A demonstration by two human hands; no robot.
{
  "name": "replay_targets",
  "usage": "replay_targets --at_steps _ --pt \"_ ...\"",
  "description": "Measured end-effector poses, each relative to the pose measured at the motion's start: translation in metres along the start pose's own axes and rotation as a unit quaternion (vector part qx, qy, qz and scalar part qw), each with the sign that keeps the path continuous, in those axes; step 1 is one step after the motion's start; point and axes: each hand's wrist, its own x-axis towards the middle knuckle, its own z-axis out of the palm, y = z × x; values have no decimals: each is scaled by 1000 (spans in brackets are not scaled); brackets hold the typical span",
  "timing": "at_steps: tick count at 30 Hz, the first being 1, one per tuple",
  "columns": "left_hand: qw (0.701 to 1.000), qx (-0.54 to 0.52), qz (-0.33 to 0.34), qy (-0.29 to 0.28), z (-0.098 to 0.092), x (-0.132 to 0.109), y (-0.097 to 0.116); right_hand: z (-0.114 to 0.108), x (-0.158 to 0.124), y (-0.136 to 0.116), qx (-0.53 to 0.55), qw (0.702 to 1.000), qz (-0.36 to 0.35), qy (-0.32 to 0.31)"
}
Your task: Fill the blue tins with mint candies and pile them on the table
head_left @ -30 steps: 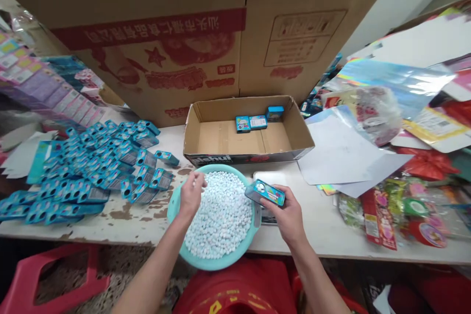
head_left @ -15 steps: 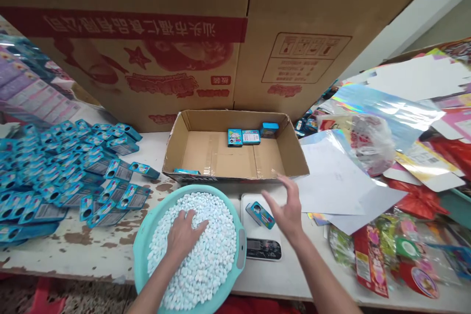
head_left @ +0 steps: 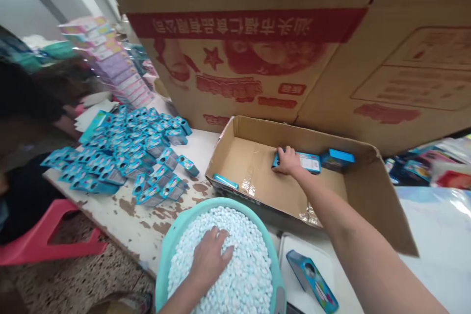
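Note:
My left hand (head_left: pixel 211 257) rests with its fingers apart on small pale candies (head_left: pixel 243 274) that fill a round turquoise basin (head_left: pixel 167 250). Inside the shallow cardboard box (head_left: pixel 253 157), my right hand (head_left: pixel 289 161) has its fingers round a small blue box at the back. Beside it lie another blue box (head_left: pixel 310 162) with a white label and a further blue box (head_left: pixel 336 158). One more blue box (head_left: pixel 225 181) lies at the front left. On the white scale (head_left: pixel 290 287) sits a blue box with a round hole (head_left: pixel 312 279).
Many blue boxes (head_left: pixel 125 144) crowd the table on the left. A large printed carton (head_left: pixel 228 0) stands behind. At the far left are a red stool (head_left: pixel 47 240) and a person in dark clothing (head_left: pixel 22 108). Sheets (head_left: pixel 437 225) lie at the right.
The view has swung left. My right hand has gone from above the scale into the cardboard box and closed round a blue box. My left hand stays on the candies.

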Motion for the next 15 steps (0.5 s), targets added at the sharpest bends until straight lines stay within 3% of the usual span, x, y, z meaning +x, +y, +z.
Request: replay_targets --at_steps 6,8,11,15 --pt "999 -47 -8 -18 0 -4 0 -1 -64 -26 50 988 -94 -112" --pt "999 -52 -5 -12 0 -3 -3 -7 -79 -25 96 981 -122 -120" --pt "999 -47 4 -15 -4 0 -6 -21 -91 -22 171 976 -121 -56" --pt "999 -28 28 -13 -11 2 -8 -27 -105 -31 268 954 -69 118"
